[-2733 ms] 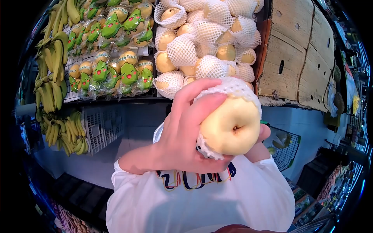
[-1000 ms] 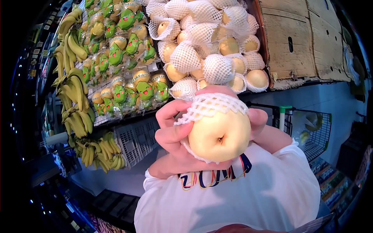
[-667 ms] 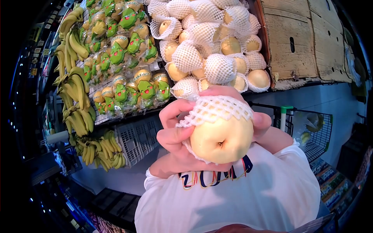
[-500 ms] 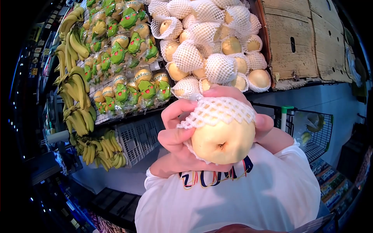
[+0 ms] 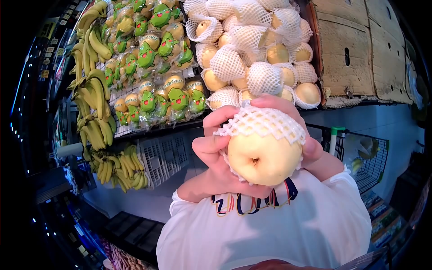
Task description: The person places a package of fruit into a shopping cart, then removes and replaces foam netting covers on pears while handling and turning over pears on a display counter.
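A round, pale yellow pear (image 5: 265, 164) is held up close in front of my chest, its dimpled end facing me. A white foam net (image 5: 265, 123) covers its far upper part, and some of the net shows along the lower edge. My left hand (image 5: 218, 150) curls around the left side and underside, fingers bent onto the net and fruit. From the right, my right hand (image 5: 310, 146) is wrapped around the pear, partly hidden behind it. Just beyond lies a heap of similar pears (image 5: 265, 78) in foam nets.
Bagged fruit with green cartoon labels (image 5: 146, 56) lies left of the heap, then bananas (image 5: 92, 96). A grey crate (image 5: 164, 157) stands below. Cardboard (image 5: 344, 54) lies at the right, with a wire shopping cart (image 5: 371, 157) holding bagged produce beneath.
The view has shifted, so the display sits further right. The pear and both hands appear slightly higher and further right. Both hands keep their hold.
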`<act>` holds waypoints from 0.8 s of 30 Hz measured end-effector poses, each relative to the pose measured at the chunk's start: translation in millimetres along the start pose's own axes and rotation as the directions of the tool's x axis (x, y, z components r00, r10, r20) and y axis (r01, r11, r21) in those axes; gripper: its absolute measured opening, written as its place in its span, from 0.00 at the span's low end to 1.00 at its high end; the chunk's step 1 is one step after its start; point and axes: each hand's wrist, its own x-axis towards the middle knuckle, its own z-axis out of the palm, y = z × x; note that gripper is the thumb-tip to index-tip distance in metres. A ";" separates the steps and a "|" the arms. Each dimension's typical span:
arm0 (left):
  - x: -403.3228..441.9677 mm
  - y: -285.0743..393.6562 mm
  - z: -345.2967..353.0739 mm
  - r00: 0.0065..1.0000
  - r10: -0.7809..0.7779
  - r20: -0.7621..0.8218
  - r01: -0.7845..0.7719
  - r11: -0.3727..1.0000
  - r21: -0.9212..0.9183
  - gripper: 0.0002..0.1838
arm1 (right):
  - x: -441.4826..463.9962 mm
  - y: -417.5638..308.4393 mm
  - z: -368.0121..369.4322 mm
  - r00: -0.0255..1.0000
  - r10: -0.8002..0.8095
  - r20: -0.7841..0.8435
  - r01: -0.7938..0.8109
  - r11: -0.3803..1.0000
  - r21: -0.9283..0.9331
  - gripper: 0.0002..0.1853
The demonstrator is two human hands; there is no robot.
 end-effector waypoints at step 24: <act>22.8 1.9 -15.3 0.984 -0.010 0.176 0.004 0.999 0.034 0.48 | -15.1 22.9 -13.4 0.988 -0.009 -0.153 -0.014 0.988 -0.151 0.51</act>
